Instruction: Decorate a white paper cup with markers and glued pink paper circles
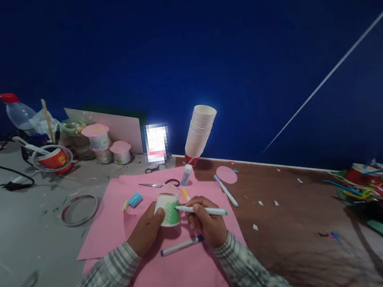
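A white paper cup (pixel 167 210) with a green crosshatched patch is held by my left hand (pixel 147 230), thumb on its near side. My right hand (pixel 208 222) is closed round a white marker (pixel 206 210) with a green end; its tip meets the right edge of the green patch. Below the cup, a white marker with a dark blue cap (pixel 181 246) lies on the pink paper (pixel 176 280). Beyond the hands are scissors (pixel 160 184), a glue stick (pixel 186 175), a blue cap-like piece (pixel 135 200) and a yellow piece (pixel 185 194).
A tall leaning stack of paper cups (pixel 200 130) stands at the back. Decorated cups (pixel 99 140), a bottle (pixel 19 114) and a tape roll (pixel 79 210) are on the left. On the right are a pink disc (pixel 226 174), another marker (pixel 226 190) and cluttered red cups (pixel 361 173).
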`<state>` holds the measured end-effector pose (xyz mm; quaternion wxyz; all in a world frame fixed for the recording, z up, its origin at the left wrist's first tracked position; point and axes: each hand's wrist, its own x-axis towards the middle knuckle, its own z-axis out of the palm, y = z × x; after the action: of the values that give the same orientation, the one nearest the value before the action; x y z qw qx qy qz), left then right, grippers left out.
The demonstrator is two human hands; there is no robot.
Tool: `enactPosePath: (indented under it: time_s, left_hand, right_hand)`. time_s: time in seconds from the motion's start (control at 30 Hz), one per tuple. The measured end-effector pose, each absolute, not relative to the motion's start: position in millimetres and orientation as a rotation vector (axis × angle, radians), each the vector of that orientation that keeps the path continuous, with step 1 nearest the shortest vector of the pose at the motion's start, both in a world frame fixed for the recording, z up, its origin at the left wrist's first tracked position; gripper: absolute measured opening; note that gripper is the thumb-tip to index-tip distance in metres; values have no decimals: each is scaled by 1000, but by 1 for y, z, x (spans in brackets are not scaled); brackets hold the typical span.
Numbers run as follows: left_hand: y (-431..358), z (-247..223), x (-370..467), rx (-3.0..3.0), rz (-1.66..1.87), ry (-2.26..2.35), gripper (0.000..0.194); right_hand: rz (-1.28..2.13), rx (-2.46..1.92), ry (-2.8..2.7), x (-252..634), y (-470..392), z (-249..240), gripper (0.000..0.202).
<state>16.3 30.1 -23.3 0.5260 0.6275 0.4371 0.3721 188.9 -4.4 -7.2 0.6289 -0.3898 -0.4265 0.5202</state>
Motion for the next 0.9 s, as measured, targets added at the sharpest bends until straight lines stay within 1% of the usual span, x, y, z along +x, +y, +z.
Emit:
enactPosePath:
  time_s: [0.13, 0.43, 0.9]
  left_hand:
    - [31, -23, 16, 1535, 904, 1031, 57]
    - [30, -18, 17, 1557, 916, 1013, 62]
    - [30, -25, 16, 1580, 904, 1025, 55]
  right_hand:
    - [1198, -888, -898, 190, -1, -11, 20]
    - [1216, -865, -818, 187, -2, -12, 21]
    - [1203, -871, -818, 186, -2, -12, 20]
